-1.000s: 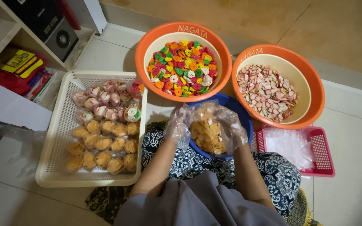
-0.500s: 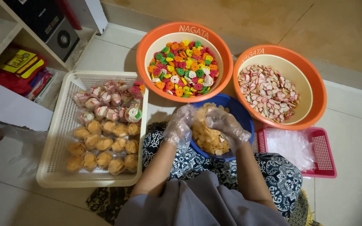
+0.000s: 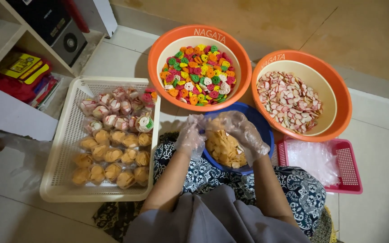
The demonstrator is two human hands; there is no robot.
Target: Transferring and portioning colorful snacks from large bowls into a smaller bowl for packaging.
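1. Blue bowl (image 3: 262,130) sits dead centre on the person's lap, over dark patterned cloth (image 3: 212,173). Orange basins crowd its rim: one at 11 o'clock (image 3: 158,67) with multicoloured crackers, one at 2 o'clock (image 3: 345,101) with pink-and-white crackers. Both look to be touching or just beside it; cannot tell which.
2. White mesh tray (image 3: 59,148) at 9 o'clock, near the bowl, holds rows of filled packets. Its right edge lies just beside the left forearm.
3. Pink basket (image 3: 350,168) at 3 o'clock holds clear plastic bags, just beside the right forearm.
4. Open tiled floor (image 3: 379,211) shows only at 4 o'clock and at 8 o'clock; shelf (image 3: 19,42) closes off 10 o'clock.
5. Yellow crackers (image 3: 223,150) heaped in the blue bowl, thin, pale orange-yellow.
6. Left hand (image 3: 191,137), in a clear plastic glove, fingers curled at the bowl's 9 o'clock rim, pinching a clear bag (image 3: 199,119).
7. Right hand (image 3: 244,132), gloved, fingers bent together over the crackers; what it grips, cannot tell.
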